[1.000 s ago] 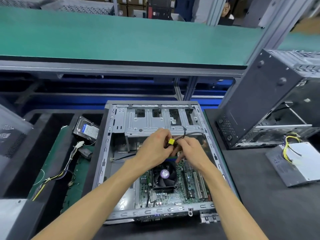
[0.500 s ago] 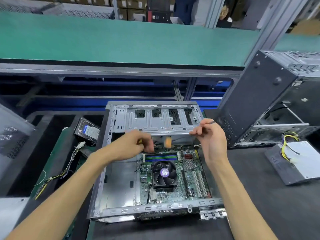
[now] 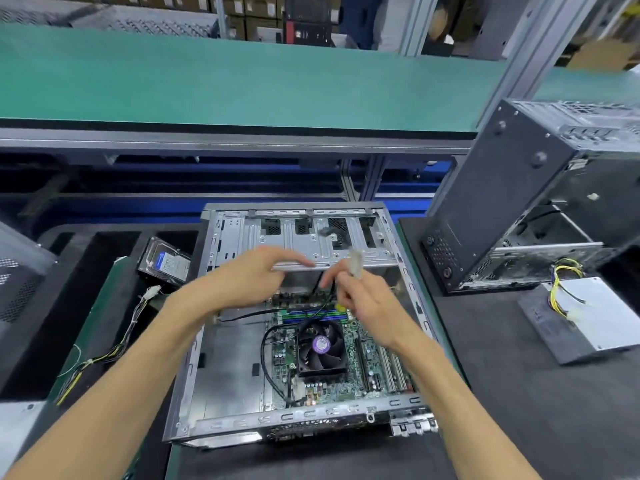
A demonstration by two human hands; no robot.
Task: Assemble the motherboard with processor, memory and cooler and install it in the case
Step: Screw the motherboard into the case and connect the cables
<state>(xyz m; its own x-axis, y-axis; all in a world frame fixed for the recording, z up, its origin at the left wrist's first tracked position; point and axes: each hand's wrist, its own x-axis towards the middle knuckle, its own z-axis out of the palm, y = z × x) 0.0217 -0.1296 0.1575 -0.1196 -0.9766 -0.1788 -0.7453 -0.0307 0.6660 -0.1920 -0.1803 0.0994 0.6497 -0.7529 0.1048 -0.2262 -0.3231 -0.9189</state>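
The open grey case (image 3: pixel 221 341) lies flat in front of me. Inside it at the lower right sits the green motherboard (image 3: pixel 374 362), with the black cooler fan (image 3: pixel 322 348) on it and the memory sticks (image 3: pixel 304 311) just behind the fan. My left hand (image 3: pixel 249 282) reaches right, its straight fingers resting on the front edge of the drive cage (image 3: pixel 311 244). My right hand (image 3: pixel 367 299) is above the memory and pinches a blurred whitish connector (image 3: pixel 356 266) on black cables (image 3: pixel 273 362) that loop left of the fan.
A hard drive (image 3: pixel 166 263) and a yellow-black wire bundle (image 3: pixel 104 355) lie left of the case. A second dark case (image 3: pixel 512 209) stands tilted at the right, with a power supply (image 3: pixel 588 320) beside it. The green conveyor (image 3: pixel 242 81) runs behind.
My hands have come back together over the back of the board. The right hand moved down and left and now holds up a whitish connector. A black cable now loops beside the fan.
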